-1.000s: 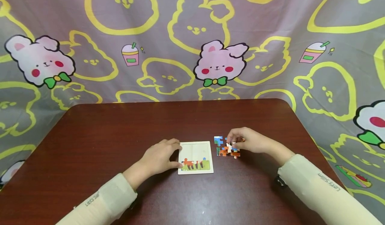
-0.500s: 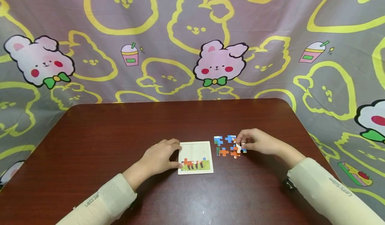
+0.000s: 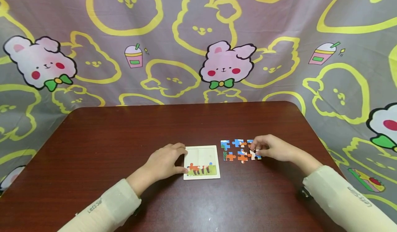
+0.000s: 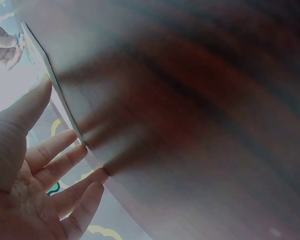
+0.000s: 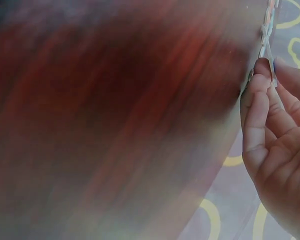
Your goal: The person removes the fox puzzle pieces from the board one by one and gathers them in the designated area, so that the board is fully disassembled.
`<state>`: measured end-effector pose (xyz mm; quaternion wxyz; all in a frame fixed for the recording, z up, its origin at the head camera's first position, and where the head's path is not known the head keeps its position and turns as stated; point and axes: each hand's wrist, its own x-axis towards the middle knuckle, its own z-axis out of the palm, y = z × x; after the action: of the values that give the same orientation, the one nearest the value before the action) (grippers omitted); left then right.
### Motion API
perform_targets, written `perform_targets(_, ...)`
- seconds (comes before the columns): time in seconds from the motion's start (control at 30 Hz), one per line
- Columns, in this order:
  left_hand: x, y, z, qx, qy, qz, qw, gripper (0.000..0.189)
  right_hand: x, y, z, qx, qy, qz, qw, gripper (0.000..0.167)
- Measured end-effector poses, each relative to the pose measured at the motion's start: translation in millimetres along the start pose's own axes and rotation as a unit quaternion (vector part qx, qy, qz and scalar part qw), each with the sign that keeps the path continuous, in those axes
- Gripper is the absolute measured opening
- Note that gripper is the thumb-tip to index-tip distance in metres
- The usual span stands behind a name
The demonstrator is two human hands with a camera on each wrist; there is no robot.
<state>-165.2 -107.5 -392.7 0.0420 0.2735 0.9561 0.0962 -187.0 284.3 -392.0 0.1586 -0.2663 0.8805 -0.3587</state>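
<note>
A square wooden puzzle tray (image 3: 218, 163) lies mid-table. Its lower part holds joined pieces with orange, striped and green print (image 3: 203, 170); its upper part shows bare pale wood. My left hand (image 3: 163, 161) touches the tray's left edge with thumb and fingertips, the fingers nearly straight in the left wrist view. To the right, my right hand (image 3: 275, 148) pinches a white and blue jigsaw piece (image 3: 255, 155) between thumb and fingers. In the right wrist view that piece (image 5: 270, 52) stands tilted, close over the others.
Several loose jigsaw pieces, among them an orange one (image 3: 229, 156) and a blue one (image 3: 225, 144), lie in two rows right of the tray. The dark red-brown table (image 3: 139, 128) ends at a cartoon-print curtain (image 3: 173, 46) behind it.
My right hand has moved right with the pinched piece, from over the middle of the loose pieces to their right end, uncovering several. The left hand and the tray have stayed put.
</note>
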Motion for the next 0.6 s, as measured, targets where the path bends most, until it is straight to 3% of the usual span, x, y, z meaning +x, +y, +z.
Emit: perform_targets(0.6,-0.7,-1.6,0.6,0.000,-0.001,-0.003,1.0000,0.059,-5.5,5.6,-8.6,-0.034,0.005,0.017,0.9992,0.009)
